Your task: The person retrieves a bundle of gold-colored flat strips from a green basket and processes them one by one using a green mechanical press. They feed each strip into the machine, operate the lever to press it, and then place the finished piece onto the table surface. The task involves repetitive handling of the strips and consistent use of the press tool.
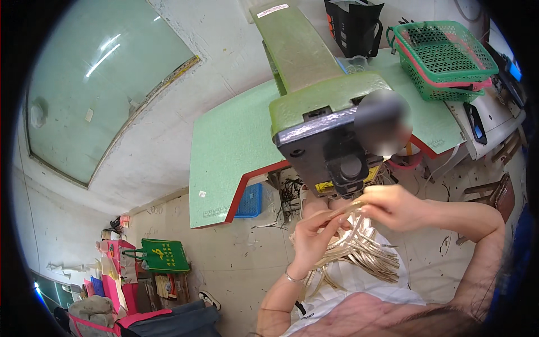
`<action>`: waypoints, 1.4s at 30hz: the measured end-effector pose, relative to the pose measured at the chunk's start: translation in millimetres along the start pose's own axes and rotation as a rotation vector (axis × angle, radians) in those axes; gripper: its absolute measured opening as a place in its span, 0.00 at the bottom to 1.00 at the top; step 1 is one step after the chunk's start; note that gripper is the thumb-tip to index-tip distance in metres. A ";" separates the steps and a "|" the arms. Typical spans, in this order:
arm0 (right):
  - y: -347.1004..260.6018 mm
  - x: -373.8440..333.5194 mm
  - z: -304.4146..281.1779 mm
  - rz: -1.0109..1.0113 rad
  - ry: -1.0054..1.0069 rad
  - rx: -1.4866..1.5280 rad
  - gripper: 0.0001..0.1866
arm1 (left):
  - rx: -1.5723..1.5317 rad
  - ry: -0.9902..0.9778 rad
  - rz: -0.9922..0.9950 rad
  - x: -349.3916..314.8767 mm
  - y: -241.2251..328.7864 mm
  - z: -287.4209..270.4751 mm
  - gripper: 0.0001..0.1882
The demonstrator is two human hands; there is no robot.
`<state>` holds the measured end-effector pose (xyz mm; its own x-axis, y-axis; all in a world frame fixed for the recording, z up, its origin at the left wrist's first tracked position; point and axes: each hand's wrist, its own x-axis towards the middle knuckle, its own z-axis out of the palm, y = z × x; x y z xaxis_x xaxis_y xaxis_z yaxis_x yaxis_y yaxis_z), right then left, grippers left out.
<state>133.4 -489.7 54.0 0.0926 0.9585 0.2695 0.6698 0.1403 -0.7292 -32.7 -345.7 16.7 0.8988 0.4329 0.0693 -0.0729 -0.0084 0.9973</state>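
My left hand (316, 235) and my right hand (388, 206) are raised close together just below the black head of a green machine (311, 73). Between them runs a narrow gold strap (352, 208), pinched by the fingers of both hands. A bundle of shiny gold straps (368, 258) lies across my lap on white clothing, its ends fanned out to the right. The strap's lower end is hidden behind my left fingers, and I cannot tell whether it joins the bundle.
A light green worktop (236, 146) with a red edge surrounds the machine. Stacked green and pink baskets (443, 62) and a black bag (353, 28) stand at the back right. A blue crate (250, 200) sits under the worktop; a wooden stool (497, 196) is at right.
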 end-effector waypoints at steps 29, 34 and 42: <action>-5.5 40.1 -0.3 0.330 0.101 0.381 0.11 | -0.131 0.521 0.033 -2.2 0.3 19.2 0.10; -3.9 57.1 -27.6 0.318 -0.105 0.002 0.17 | 0.227 0.084 0.047 15.4 -1.2 -18.4 0.09; -0.4 41.0 -92.2 0.536 -0.575 0.146 0.15 | -0.115 0.028 -0.146 15.4 14.5 -5.8 0.11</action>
<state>204.8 -473.3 123.3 -0.0467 0.8769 -0.4784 0.5346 -0.3826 -0.7535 -22.3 -334.0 32.0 0.8911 0.4470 -0.0784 0.0074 0.1584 0.9873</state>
